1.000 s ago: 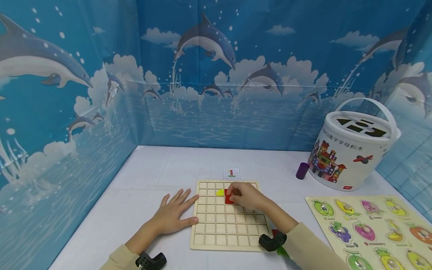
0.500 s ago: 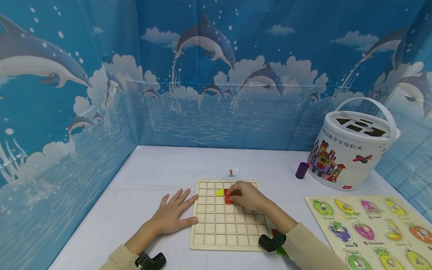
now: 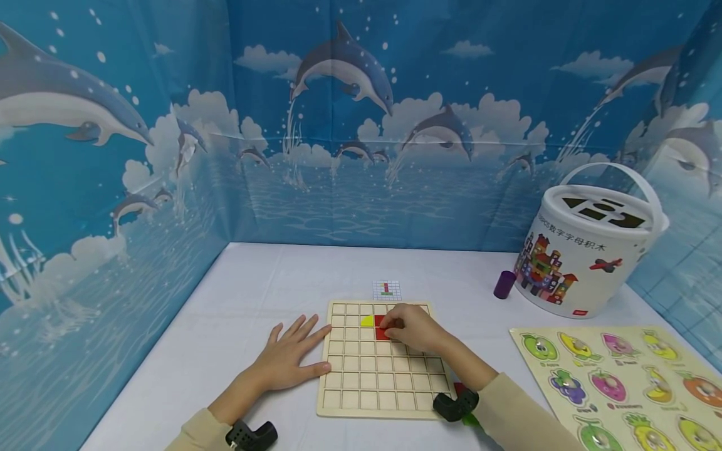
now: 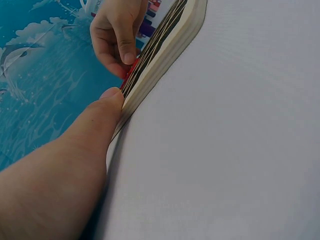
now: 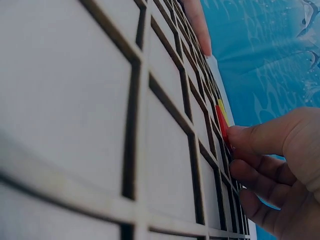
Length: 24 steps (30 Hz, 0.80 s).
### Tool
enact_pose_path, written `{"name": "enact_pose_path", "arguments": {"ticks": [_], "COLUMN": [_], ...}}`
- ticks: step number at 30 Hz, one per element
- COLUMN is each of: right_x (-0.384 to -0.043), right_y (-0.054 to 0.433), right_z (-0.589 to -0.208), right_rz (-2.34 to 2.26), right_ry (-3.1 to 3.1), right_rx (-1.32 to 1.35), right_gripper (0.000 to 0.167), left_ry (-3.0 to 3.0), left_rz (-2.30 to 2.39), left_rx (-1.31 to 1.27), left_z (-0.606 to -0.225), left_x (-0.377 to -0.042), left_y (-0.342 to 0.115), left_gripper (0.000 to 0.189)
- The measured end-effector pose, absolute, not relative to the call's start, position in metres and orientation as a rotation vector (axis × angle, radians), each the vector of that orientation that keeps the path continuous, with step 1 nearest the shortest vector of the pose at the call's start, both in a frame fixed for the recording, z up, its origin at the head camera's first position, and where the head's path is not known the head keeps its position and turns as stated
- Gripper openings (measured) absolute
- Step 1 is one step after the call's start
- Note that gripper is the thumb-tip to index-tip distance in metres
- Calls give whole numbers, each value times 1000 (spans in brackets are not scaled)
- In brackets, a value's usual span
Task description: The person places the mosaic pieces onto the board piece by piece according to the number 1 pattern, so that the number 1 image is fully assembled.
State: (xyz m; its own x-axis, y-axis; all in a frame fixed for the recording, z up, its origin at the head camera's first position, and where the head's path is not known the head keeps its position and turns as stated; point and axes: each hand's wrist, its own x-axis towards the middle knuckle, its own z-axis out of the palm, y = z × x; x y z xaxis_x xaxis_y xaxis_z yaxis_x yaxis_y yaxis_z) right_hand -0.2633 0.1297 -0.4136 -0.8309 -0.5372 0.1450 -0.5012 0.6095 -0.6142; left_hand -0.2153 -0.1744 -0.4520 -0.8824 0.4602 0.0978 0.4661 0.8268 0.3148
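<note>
Right fingers (image 3: 396, 311) inched aside, pinching red piece (image 3: 380, 333); left fingers (image 3: 317, 337) spread; head view shows yellow piece (image 3: 368, 321), left-wrist doesn't.

this looks like a play corner; whether it sits in a home or a studio cannot be told. dolphin-print curtains (image 3: 338, 207) screen the table (image 3: 282, 275) along its far, left and right edges. toys stand out: a block bucket (image 3: 586, 250) near the far right corner, a fruit puzzle (image 3: 634, 376) by the right edge, a wooden grid board (image 3: 351, 399).
</note>
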Motion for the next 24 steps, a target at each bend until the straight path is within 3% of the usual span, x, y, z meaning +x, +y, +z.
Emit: {"name": "enact_pose_path", "arguments": {"ticks": [24], "right_x": [-255], "right_y": [149], "right_z": [-405], "right_rz": [-1026], "right_ry": [2722], "right_rx": [-878], "right_gripper": [12], "left_ry": [-3004], "left_rz": [-514], "left_rx": [-742], "left_z": [-451], "left_x": [-215], "left_y": [-174], "left_gripper": [77]}}
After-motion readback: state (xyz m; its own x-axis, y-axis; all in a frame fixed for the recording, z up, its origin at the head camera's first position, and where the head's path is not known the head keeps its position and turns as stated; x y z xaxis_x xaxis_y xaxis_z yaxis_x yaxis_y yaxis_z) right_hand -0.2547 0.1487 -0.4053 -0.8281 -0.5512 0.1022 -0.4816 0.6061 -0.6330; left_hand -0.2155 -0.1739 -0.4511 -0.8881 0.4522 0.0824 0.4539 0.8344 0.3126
